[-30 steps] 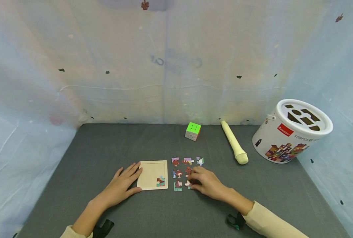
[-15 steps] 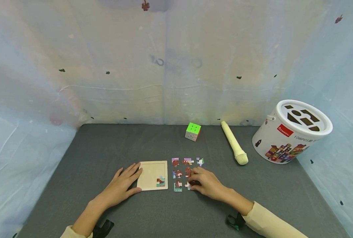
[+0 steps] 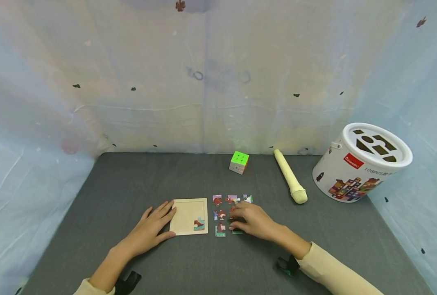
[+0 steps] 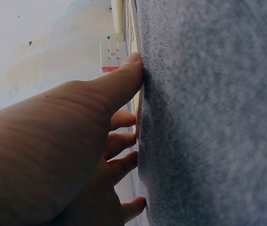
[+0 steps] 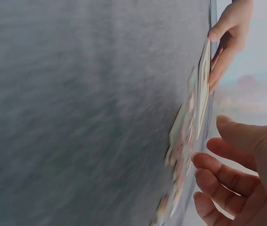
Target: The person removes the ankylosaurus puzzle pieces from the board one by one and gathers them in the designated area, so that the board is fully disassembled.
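My left hand (image 3: pixel 148 233) lies with spread, straight fingers at the left edge of a pale wooden puzzle tray (image 3: pixel 185 213). In the left wrist view its thumb (image 4: pixel 124 77) touches the tray's side. One jigsaw piece (image 3: pixel 199 224) sits in the tray's lower right corner. Over the loose pieces to the right is my right hand (image 3: pixel 253 220), fingers loosely bent. The right wrist view shows its thumb (image 5: pixel 239 133) and fingertips apart, holding nothing. Beneath it a green-edged piece (image 3: pixel 237 232) is partly covered. Several other jigsaw pieces (image 3: pixel 220 230) lie in rows beside the tray.
Behind the pieces stands a puzzle cube (image 3: pixel 238 162) with a green top. A pale yellow toy microphone (image 3: pixel 290 177) lies to its right. A white lidded bucket (image 3: pixel 360 164) with shape holes occupies the table's right rear corner. A plastic sheet (image 3: pixel 203 82) hangs behind.
My right hand has left the lower middle piece and shifted slightly away from me and to the left, its thumb and fingers parted. My left hand and the tray have stayed put.
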A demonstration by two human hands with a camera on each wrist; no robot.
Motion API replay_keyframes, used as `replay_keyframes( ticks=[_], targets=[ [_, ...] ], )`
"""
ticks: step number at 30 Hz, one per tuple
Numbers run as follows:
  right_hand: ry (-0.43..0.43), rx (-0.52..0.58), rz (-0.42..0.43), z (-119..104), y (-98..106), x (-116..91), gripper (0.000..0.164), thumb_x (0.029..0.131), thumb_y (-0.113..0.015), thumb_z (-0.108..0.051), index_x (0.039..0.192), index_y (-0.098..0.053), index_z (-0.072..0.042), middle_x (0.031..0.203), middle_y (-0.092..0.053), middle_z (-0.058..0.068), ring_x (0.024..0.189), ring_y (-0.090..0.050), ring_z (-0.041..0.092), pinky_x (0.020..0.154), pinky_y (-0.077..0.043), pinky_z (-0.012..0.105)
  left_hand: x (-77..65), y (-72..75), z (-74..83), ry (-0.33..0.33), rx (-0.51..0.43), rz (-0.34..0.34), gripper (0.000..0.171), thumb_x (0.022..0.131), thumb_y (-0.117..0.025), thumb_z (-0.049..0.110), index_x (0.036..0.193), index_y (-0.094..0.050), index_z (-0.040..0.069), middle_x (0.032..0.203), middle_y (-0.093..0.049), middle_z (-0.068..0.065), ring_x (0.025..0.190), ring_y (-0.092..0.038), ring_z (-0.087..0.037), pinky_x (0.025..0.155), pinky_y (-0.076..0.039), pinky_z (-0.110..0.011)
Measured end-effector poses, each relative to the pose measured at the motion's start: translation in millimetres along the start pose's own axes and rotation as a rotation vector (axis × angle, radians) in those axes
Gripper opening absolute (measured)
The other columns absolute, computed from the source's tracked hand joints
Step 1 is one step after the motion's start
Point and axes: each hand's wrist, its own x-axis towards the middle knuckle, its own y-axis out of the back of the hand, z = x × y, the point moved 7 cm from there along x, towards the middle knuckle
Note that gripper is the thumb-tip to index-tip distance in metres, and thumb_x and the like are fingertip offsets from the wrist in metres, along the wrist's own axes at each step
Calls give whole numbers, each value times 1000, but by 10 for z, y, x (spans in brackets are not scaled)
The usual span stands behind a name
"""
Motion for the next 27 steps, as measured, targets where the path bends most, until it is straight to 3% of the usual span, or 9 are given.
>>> replay_keyframes(
  ticks=[8, 14, 20, 27],
  targets=[
    [83, -42, 12, -261, -157, 375, 22, 84, -83, -21, 103, -76, -10, 100, -66, -2, 94, -59, 14, 84, -49, 30, -3, 15, -5, 9, 2, 0, 77, 91, -72, 40, 151, -43, 3, 161, -29, -15, 146, -29, -38, 110, -19, -69],
    [62, -108, -44, -412, -371, 594, 30, 87, -80, -28, 112, -73, -13, 113, -62, -1, 103, -54, 17, 89, -45, 31, 7, 9, 17, 7, -2, -14, 76, 91, -71, 40, 151, -43, 3, 161, -29, -15, 146, -29, -38, 109, -20, -69],
    [15, -61, -97, -454, -494, 648, 34, 89, -77, -30, 118, -70, -14, 120, -58, 3, 101, -50, 17, 87, -43, 29, 12, 8, 19, 6, -2, -13, 76, 91, -72, 40, 150, -43, 3, 160, -30, -16, 146, -30, -38, 109, -21, -69],
    [35, 44, -122, -520, -489, 625, 29, 91, -76, -24, 117, -71, -12, 112, -58, 2, 87, -43, 11, 76, -36, 20, 8, 12, 10, 5, 3, -14, 75, 91, -71, 40, 150, -43, 2, 160, -30, -16, 146, -30, -38, 109, -21, -69]
  ],
)
